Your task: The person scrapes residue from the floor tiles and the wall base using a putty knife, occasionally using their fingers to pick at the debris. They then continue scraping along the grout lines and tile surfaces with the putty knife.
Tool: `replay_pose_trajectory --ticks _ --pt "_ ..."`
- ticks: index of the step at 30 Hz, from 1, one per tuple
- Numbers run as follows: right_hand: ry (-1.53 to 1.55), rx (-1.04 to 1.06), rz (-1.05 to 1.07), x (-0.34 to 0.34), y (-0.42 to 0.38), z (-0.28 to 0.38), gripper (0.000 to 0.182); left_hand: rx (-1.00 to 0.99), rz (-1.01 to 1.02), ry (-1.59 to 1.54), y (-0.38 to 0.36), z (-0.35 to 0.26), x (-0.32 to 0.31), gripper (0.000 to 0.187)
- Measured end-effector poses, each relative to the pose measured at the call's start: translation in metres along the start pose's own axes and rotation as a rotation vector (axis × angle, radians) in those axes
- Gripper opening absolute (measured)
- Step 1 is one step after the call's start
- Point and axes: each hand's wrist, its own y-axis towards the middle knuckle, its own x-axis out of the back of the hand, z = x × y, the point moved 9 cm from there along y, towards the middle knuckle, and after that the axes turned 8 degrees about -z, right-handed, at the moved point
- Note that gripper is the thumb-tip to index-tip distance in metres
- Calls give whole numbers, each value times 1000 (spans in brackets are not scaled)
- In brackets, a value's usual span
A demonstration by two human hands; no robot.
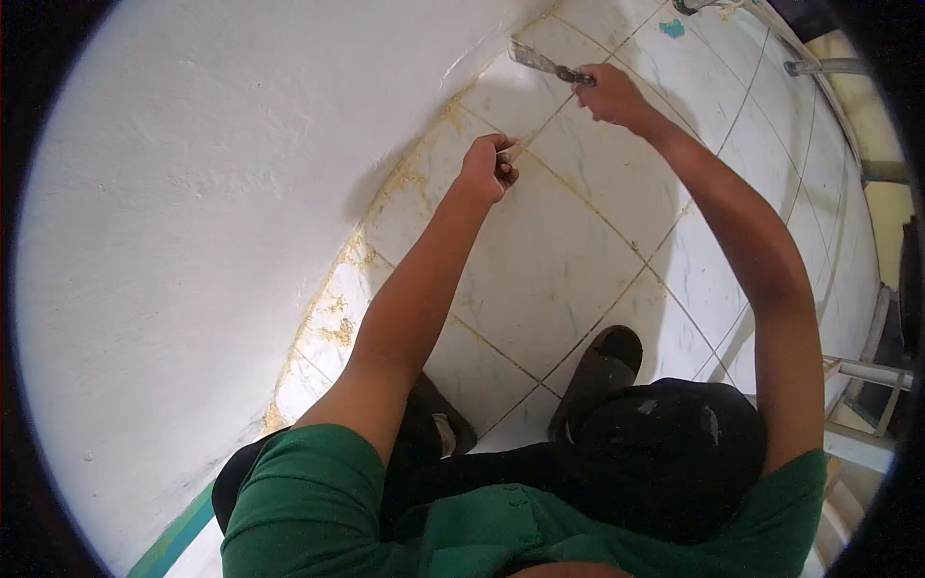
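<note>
My right hand is closed around the dark handle of a putty knife. Its worn, smeared blade points left toward the wall, close over the floor tiles. My left hand hangs lower, near the foot of the wall, with its fingers curled in. Whether anything lies inside those fingers is hidden. Beneath both hands are white marbled floor tiles with brownish joints. Yellowish-brown residue clings in patches along the edge where floor meets wall.
A rough white wall fills the left side. My shoe rests on the tiles. A small turquoise scrap lies at the top. Metal legs stand upper right, and a metal frame is at the lower right.
</note>
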Motion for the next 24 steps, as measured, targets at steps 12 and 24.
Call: replay_pose_trajectory --ticks 12,24 --pt "663 -464 109 -87 -27 5 18 -260 63 148 3 -31 -38 35" --pt "788 -523 234 -126 -27 27 14 -993 -33 519 54 -89 -35 13"
